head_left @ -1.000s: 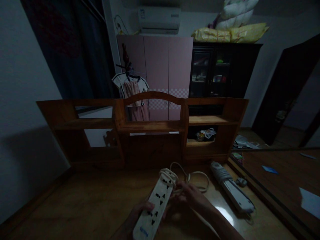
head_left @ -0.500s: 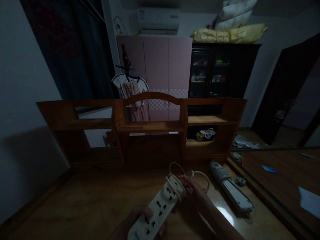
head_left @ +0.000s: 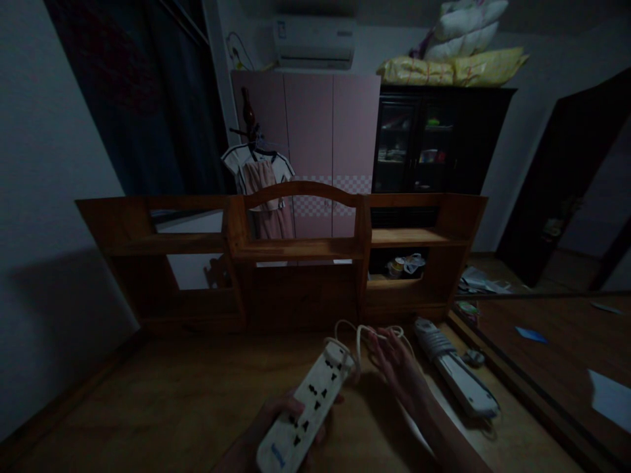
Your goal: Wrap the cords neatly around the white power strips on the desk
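My left hand (head_left: 288, 414) grips a white power strip (head_left: 310, 407), thumb across its socket face. The strip is tilted, its far end pointing up and to the right, above the wooden desktop. Off that far end comes a pale power cord (head_left: 359, 348), with a turn lying around the strip's end. My right hand (head_left: 397, 364) is just right of the strip, its fingers on a loop of the cord; the fingertips are partly hidden. A second power strip (head_left: 461, 378), with its grey cord wound around it, lies on the desk to the right of this hand.
A wooden shelf unit (head_left: 300, 248) stands along the back of the desktop (head_left: 162, 394). A raised wooden edge (head_left: 522, 404) borders the right side. Beyond it, papers (head_left: 611, 394) and a blue packet (head_left: 531, 334) lie on a brown surface.
My right hand has moved right and away from the strip's end, drawing the cord along. The loop around the strip looks looser. My left hand keeps its grip.
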A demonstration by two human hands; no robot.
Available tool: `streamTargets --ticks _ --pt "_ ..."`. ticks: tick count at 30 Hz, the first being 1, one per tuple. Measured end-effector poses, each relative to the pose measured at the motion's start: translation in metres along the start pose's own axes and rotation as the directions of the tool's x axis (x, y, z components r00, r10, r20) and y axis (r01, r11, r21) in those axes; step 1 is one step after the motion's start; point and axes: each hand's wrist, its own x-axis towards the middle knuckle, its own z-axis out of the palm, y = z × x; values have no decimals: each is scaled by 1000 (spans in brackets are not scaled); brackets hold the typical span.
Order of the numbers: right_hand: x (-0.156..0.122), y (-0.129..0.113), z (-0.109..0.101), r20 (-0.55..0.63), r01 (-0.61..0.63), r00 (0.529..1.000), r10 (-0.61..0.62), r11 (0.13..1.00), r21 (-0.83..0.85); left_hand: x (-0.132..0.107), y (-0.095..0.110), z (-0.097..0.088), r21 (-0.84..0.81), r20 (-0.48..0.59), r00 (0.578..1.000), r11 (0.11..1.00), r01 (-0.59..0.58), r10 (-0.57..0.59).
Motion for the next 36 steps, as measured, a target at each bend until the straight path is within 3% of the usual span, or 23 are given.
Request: streamTargets --ticks 3,7,13,18,21,26,29,33,36 --pt "1 -4 0 5 -17 1000 17 999 35 1 4 2 -62 -125 987 992 -110 101" --pt "-3 1 7 158 -64 986 54 996 60 2 13 9 -77 -347 914 965 -252 211" --pt "-10 21 18 246 -136 959 141 990 -37 0 21 11 -77 -316 897 934 -349 309" --pt "-14 32 20 120 -237 956 268 945 -224 1 9 4 11 -372 889 959 -282 266" --pt "-19 36 23 122 -272 935 332 896 -351 2 1 4 65 -377 892 968 -243 249" --pt "-27 36 27 182 -175 944 277 883 -436 -2 -6 17 104 -204 957 977 -188 206" --pt "-32 32 30 284 -138 920 269 903 -408 -2 -8 24 104 -117 975 978 -179 190" --pt "-40 30 40 371 -104 891 262 913 -395 2 -9 23 119 -165 968 978 -173 191" --pt "-42 32 44 309 -49 930 200 899 -436 4 -8 22 145 -211 957 975 -171 199"
